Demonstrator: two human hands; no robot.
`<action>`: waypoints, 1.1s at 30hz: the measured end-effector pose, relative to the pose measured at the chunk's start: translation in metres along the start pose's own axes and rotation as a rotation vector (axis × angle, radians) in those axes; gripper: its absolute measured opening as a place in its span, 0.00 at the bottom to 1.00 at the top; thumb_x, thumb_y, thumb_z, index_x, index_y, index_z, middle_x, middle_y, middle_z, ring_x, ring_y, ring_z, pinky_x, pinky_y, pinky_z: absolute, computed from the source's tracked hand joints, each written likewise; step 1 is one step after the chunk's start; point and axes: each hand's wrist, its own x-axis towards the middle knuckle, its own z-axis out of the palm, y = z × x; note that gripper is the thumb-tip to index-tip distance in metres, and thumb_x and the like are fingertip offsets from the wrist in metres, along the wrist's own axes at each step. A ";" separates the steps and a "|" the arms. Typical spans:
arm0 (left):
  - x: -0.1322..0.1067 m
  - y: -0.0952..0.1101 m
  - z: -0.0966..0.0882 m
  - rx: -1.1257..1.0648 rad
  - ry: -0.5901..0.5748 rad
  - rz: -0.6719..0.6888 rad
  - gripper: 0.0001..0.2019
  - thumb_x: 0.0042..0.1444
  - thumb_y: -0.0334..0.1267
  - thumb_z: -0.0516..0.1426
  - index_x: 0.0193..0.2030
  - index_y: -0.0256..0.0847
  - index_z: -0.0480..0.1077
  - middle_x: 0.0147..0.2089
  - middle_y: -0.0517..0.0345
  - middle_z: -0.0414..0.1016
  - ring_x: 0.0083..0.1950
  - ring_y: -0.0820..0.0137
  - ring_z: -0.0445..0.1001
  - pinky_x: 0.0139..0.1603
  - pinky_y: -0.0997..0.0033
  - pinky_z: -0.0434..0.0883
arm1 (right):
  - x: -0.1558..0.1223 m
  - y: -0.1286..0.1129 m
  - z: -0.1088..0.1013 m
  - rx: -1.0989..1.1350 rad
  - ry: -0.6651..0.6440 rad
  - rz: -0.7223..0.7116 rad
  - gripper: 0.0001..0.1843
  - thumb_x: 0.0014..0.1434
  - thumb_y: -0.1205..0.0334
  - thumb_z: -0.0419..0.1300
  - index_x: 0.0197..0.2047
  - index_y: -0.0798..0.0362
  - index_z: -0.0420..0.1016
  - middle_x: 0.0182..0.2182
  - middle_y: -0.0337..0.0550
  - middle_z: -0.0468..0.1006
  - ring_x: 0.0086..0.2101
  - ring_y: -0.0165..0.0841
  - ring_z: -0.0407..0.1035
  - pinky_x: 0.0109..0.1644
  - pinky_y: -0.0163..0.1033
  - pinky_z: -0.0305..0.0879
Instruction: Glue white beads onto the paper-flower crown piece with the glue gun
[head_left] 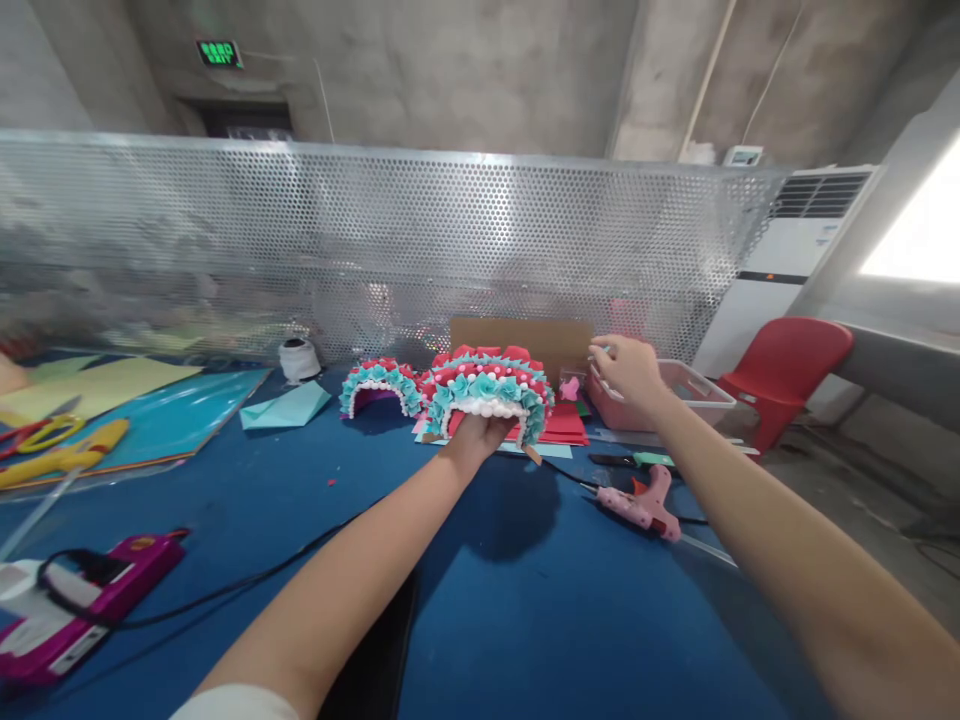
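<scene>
My left hand (480, 440) is closed on an arched paper-flower headdress (487, 388), gripping it from underneath and holding it above the table. Red and turquoise flowers cover it, with pink beads and a row of white balls along its inner edge. My right hand (628, 366) is over the near-left side of a pink plastic basket (694, 400). Its fingers are bent together in a pinch; what they hold, if anything, is too small to name. A second, smaller flowered arch (380, 385) stands on the table to the left of the first.
A pink glue gun (637, 503) lies on the blue table (570, 620) below my right forearm. Red paper sheets (562, 428) and brown cardboard (517, 335) are behind the headdress. Leftward are folded turquoise paper (285, 407), a white thread spool (298, 360), yellow scissors (56, 432) and a purple power strip (124, 590).
</scene>
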 end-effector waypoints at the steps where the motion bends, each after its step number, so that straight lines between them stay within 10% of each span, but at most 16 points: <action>1: 0.000 -0.001 -0.001 -0.014 0.007 -0.007 0.12 0.62 0.41 0.54 0.47 0.36 0.69 0.43 0.54 0.73 0.37 0.72 0.72 0.36 0.68 0.74 | -0.002 -0.003 -0.001 0.017 -0.003 -0.002 0.20 0.63 0.56 0.57 0.56 0.54 0.68 0.54 0.49 0.71 0.52 0.40 0.68 0.56 0.56 0.64; 4: 0.001 -0.007 -0.006 -0.040 0.018 -0.024 0.12 0.62 0.41 0.54 0.48 0.37 0.69 0.45 0.52 0.73 0.40 0.70 0.73 0.39 0.66 0.74 | -0.006 -0.014 -0.003 0.106 -0.066 -0.066 0.28 0.59 0.58 0.61 0.61 0.52 0.63 0.59 0.51 0.68 0.58 0.45 0.62 0.63 0.61 0.55; 10: 0.007 -0.020 -0.009 -0.123 0.041 -0.021 0.12 0.62 0.40 0.55 0.48 0.36 0.69 0.45 0.52 0.73 0.40 0.70 0.73 0.39 0.66 0.74 | -0.011 -0.043 0.003 0.352 -0.230 -0.160 0.28 0.66 0.51 0.47 0.63 0.57 0.62 0.53 0.54 0.75 0.50 0.37 0.73 0.54 0.44 0.69; 18: 0.012 -0.032 0.003 -0.255 0.117 0.023 0.11 0.62 0.41 0.54 0.44 0.34 0.69 0.37 0.57 0.71 0.31 0.75 0.70 0.31 0.72 0.72 | -0.033 -0.066 0.007 0.389 -0.304 -0.440 0.68 0.40 0.45 0.72 0.72 0.50 0.33 0.70 0.55 0.43 0.67 0.50 0.45 0.68 0.56 0.49; 33: 0.009 -0.042 0.006 -0.292 0.146 0.013 0.12 0.62 0.42 0.54 0.46 0.35 0.69 0.39 0.55 0.72 0.34 0.73 0.72 0.34 0.69 0.73 | -0.058 -0.080 0.029 0.219 -0.109 -0.549 0.53 0.46 0.66 0.61 0.71 0.64 0.39 0.67 0.63 0.50 0.67 0.47 0.46 0.69 0.52 0.50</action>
